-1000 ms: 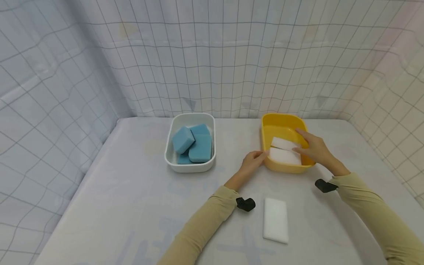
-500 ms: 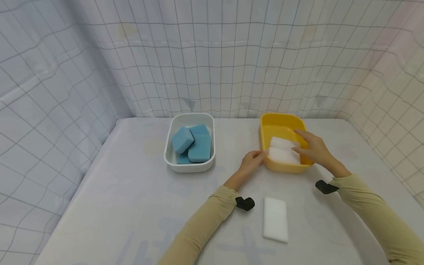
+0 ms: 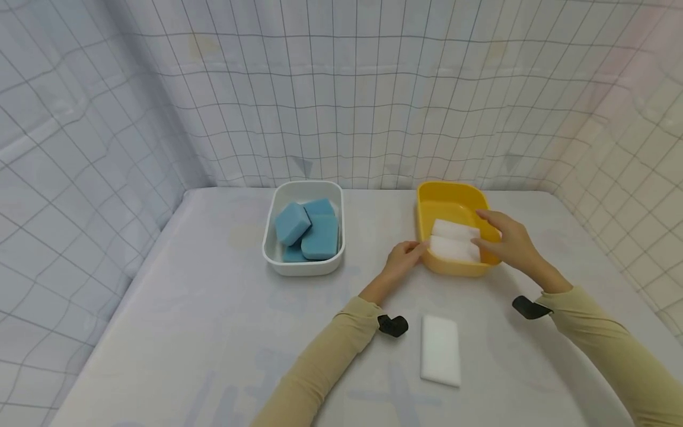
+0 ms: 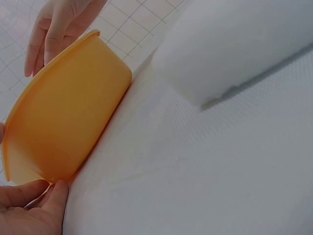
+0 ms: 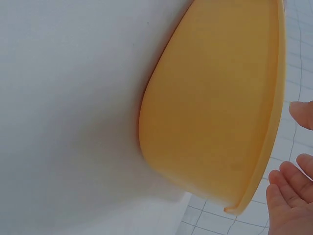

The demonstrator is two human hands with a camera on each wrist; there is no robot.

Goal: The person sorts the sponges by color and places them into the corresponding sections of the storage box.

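Observation:
A yellow plastic tub point(image 3: 450, 271) stands at the back right in the head view. Inside its near part lie two white sponges point(image 3: 455, 248), side by side. My left hand point(image 3: 402, 259) holds the tub's near left corner, fingertips against its wall in the left wrist view. Over the tub's right rim is my right hand point(image 3: 509, 242), thumb and fingers spread apart with nothing between them. The right wrist view shows these fingers point(image 5: 288, 188) beyond the rim. Another white sponge point(image 3: 440, 350) lies flat on the table between the forearms.
A white tub point(image 3: 304, 270) holding several blue sponges point(image 3: 320, 237) stands left of the yellow one. Gridded white curtains point(image 3: 363, 107) rise behind the white-covered table point(image 3: 213, 308) and on both sides.
My right hand has drawn slightly right, away from the white sponges. The two sponges in the tub have closed up, and the gap between them has narrowed. My left hand stays at the corner.

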